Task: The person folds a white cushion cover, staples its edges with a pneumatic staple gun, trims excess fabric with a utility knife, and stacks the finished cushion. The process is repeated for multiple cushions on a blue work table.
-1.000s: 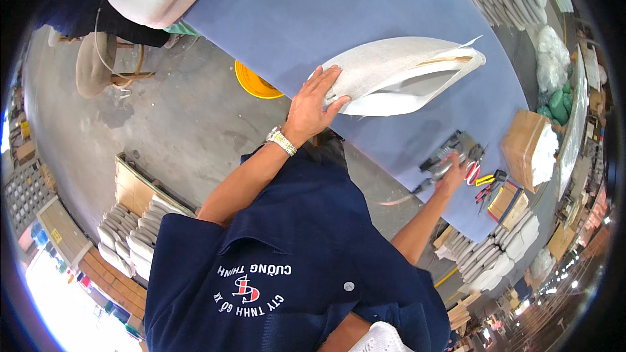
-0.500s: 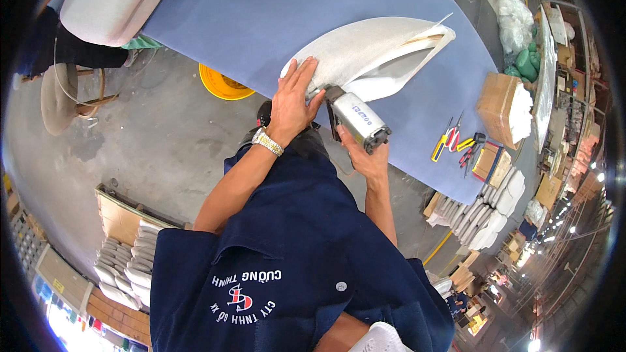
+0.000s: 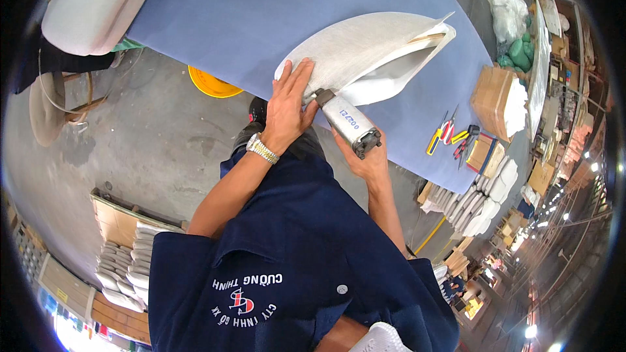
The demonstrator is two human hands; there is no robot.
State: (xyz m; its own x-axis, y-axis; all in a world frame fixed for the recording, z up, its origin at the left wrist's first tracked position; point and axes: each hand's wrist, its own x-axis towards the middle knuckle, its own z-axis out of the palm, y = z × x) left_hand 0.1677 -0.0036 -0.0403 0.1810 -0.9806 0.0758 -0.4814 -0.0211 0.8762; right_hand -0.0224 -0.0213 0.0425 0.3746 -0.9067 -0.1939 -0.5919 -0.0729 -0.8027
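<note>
A curved, shell-shaped upholstered panel in light grey fabric lies on the blue-grey table, its hollow white inner side facing right. My left hand rests on its near-left end, fingers stretched flat over the fabric and thumb apart. In my right hand is a silver staple gun, gripped from below. Its dark nose meets the panel's near edge, just right of my left thumb. The gun's body hides its handle and most of my right fingers. Whether the nose presses on the fabric, I cannot tell.
Pliers and cutters lie at the table's right, by a small open box and a cardboard carton. A yellow basin sits on the floor beyond the table's left edge. Padded pieces stand at the far left.
The staple gun has shifted slightly left and toward me along the panel's near edge. My left hand stays on the fabric. The whole view has shifted a little.
</note>
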